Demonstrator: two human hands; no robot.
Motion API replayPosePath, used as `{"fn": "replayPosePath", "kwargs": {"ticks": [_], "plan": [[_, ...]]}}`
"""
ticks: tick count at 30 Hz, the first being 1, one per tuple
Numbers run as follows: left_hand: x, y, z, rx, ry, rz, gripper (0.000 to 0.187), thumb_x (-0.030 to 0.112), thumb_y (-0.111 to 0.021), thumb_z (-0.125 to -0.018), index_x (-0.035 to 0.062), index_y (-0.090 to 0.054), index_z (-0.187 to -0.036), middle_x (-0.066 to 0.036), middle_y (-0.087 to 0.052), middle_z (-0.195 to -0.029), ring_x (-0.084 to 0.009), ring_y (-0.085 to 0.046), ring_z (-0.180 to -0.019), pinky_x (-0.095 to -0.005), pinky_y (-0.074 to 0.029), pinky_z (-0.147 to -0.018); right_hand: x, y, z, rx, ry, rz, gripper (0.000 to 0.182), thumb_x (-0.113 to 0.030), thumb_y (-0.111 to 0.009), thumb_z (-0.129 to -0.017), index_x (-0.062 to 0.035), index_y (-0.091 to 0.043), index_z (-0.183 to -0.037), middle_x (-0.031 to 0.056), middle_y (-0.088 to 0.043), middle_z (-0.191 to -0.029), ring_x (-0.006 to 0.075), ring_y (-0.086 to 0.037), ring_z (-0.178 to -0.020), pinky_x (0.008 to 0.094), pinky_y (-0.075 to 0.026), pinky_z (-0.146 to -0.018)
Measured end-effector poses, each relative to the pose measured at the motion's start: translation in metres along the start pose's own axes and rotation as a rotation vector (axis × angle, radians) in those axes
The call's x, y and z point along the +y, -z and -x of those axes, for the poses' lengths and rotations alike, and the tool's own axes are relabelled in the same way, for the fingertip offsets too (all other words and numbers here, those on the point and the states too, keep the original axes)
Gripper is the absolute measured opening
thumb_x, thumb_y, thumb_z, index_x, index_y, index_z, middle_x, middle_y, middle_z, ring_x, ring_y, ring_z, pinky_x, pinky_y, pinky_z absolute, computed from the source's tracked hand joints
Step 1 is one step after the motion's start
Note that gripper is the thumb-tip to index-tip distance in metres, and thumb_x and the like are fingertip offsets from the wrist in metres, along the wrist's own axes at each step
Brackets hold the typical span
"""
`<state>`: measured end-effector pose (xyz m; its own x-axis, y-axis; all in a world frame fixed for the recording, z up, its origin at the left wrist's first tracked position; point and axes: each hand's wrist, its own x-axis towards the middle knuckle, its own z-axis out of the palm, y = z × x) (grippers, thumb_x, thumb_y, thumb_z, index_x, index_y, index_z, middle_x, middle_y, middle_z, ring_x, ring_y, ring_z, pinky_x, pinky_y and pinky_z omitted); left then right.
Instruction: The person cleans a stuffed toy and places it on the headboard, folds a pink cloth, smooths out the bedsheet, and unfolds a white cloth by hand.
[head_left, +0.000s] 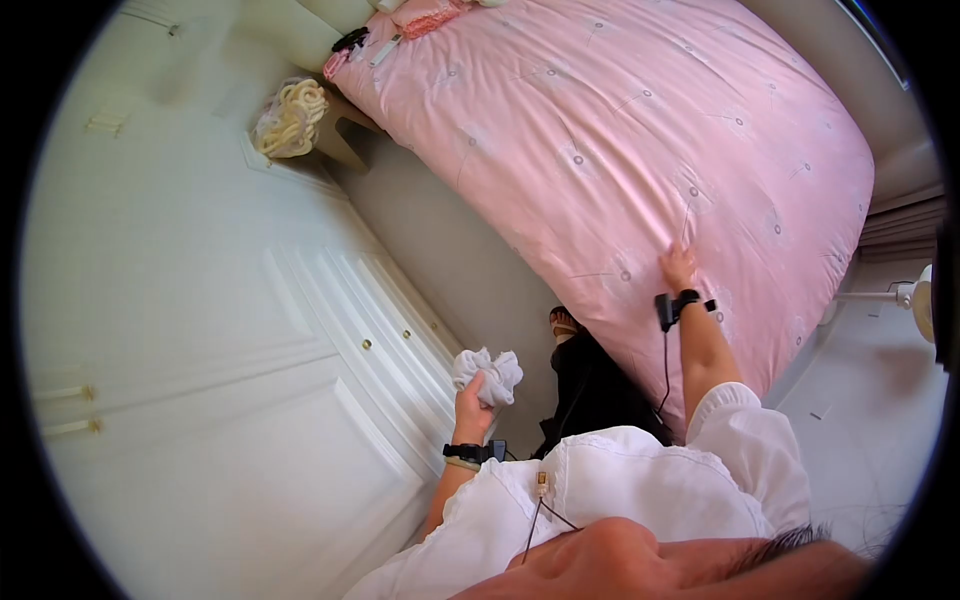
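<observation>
My left hand (473, 408) is closed around a crumpled white cloth (488, 376), held in front of the white cabinet beside the bed. Whether the cloth is a rag or a garment, I cannot make out. My right hand (680, 267) rests on the pink bedspread (600, 130), near the side of the bed, with its fingers reaching forward over the fabric and nothing visible in it. Around the right hand the bedspread shows creases and a pattern of small grey dandelion-like flowers. Each wrist wears a black strap with a small device.
White cabinets (200, 300) with small brass knobs line the left. A tan stool (342, 135) with a bundle of cream coiled material (290, 118) stands by the bed's far corner. A white fan-like stand (915, 300) is at the right. Grey floor (440, 220) runs between cabinet and bed.
</observation>
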<state>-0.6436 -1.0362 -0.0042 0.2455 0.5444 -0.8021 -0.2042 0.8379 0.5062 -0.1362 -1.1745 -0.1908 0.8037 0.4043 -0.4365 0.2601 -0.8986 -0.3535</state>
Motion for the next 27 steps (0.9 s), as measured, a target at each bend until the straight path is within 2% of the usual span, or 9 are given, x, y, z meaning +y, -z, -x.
{"fn": "replayPosePath", "kwargs": {"ticks": [3, 5, 7, 8, 13, 17, 19, 22, 27], "plan": [[0.069, -0.031, -0.039, -0.056, -0.026, 0.026, 0.043, 0.013, -0.059, -0.090, 0.0094, -0.047, -0.132, -0.008, -0.056, -0.124, -0.0262, -0.056, -0.113, -0.0415, -0.045, -0.095, -0.163, -0.028, 0.130, -0.382, 0.058, 0.167, 0.078, -0.055, -0.057, -0.080, -0.0239, -0.029, -0.146, 0.0211, -0.003, -0.155, 0.0550, -0.003, -0.137, 0.0748, -0.016, -0.100], [0.101, -0.053, -0.061, -0.036, -0.031, 0.015, 0.044, 0.015, -0.060, -0.090, 0.0093, -0.047, -0.132, -0.007, -0.056, -0.124, -0.0260, -0.055, -0.114, -0.0427, -0.045, -0.096, -0.177, -0.087, 0.163, -0.784, 0.918, 0.105, 0.053, -0.048, -0.061, -0.082, -0.0131, -0.061, -0.122, 0.0188, -0.047, -0.137, 0.0432, -0.032, -0.133, 0.0560, -0.031, -0.104], [0.131, -0.066, -0.086, -0.039, -0.032, -0.029, 0.044, 0.019, -0.061, -0.090, 0.0097, -0.047, -0.132, -0.008, -0.056, -0.125, -0.0264, -0.055, -0.115, -0.0448, -0.045, -0.096, -0.238, -0.022, 0.188, -1.364, 0.191, -0.377, 0.040, -0.038, -0.064, -0.083, -0.0103, -0.067, -0.112, 0.0179, -0.060, -0.119, 0.0371, -0.052, -0.115, 0.0469, -0.039, -0.100], [0.149, -0.071, -0.096, -0.066, -0.048, -0.051, 0.044, 0.018, -0.061, -0.090, 0.0098, -0.047, -0.132, -0.007, -0.057, -0.125, -0.0260, -0.055, -0.115, -0.0445, -0.045, -0.096, -0.230, -0.038, 0.165, -0.713, 0.666, -0.258, 0.042, -0.031, -0.068, -0.082, -0.0079, -0.063, -0.117, 0.0186, -0.059, -0.121, 0.0356, -0.059, -0.105, 0.0408, -0.042, -0.098], [0.215, -0.059, -0.154, -0.069, -0.027, -0.117, 0.044, 0.017, -0.061, -0.090, 0.0100, -0.048, -0.132, -0.006, -0.056, -0.125, -0.0254, -0.055, -0.115, -0.0438, -0.044, -0.096, -0.167, 0.001, -0.097, 0.556, 0.247, 0.055, 0.070, -0.040, -0.066, -0.081, -0.0092, -0.040, -0.138, 0.0315, -0.040, -0.135, 0.0445, -0.038, -0.126, 0.0490, -0.033, -0.104], [0.274, -0.037, -0.204, -0.058, -0.045, -0.133, 0.043, 0.017, -0.060, -0.091, 0.0084, -0.048, -0.131, -0.008, -0.056, -0.125, -0.0260, -0.055, -0.115, -0.0441, -0.045, -0.096, -0.245, 0.012, -0.129, -0.059, -0.187, -0.163, 0.072, -0.048, -0.064, -0.077, -0.0080, -0.044, -0.134, 0.0304, -0.039, -0.135, 0.0445, -0.041, -0.123, 0.0556, -0.038, -0.096], [0.308, -0.039, -0.233, -0.081, -0.033, -0.133, 0.043, 0.017, -0.060, -0.091, 0.0074, -0.048, -0.130, -0.008, -0.056, -0.124, -0.0264, -0.054, -0.115, -0.0442, -0.045, -0.096, -0.342, -0.082, -0.058, 0.175, 0.003, -0.122, 0.060, -0.052, -0.068, -0.071, -0.0174, -0.060, -0.119, 0.0286, -0.036, -0.135, 0.0483, -0.036, -0.124, 0.0626, -0.033, -0.098], [0.360, -0.059, -0.261, -0.096, 0.066, -0.132, 0.044, 0.017, -0.060, -0.091, 0.0063, -0.047, -0.131, -0.009, -0.056, -0.125, -0.0268, -0.054, -0.115, -0.0440, -0.045, -0.095, -0.428, -0.155, 0.039, -0.553, 0.557, -0.302, 0.065, -0.046, -0.072, -0.071, -0.0152, -0.057, -0.126, 0.0237, -0.046, -0.131, 0.0415, -0.030, -0.133, 0.0540, -0.024, -0.110], [0.435, -0.105, -0.292, -0.182, 0.009, -0.195, 0.046, 0.016, -0.060, -0.090, 0.0070, -0.046, -0.133, -0.008, -0.054, -0.127, -0.0258, -0.053, -0.117, -0.0413, -0.043, -0.099, -0.453, -0.073, -0.028, 0.039, 0.209, -0.158, 0.059, -0.033, -0.073, -0.076, -0.0047, -0.054, -0.124, 0.0224, -0.054, -0.120, 0.0384, -0.052, -0.109, 0.0472, -0.042, -0.092]]}}
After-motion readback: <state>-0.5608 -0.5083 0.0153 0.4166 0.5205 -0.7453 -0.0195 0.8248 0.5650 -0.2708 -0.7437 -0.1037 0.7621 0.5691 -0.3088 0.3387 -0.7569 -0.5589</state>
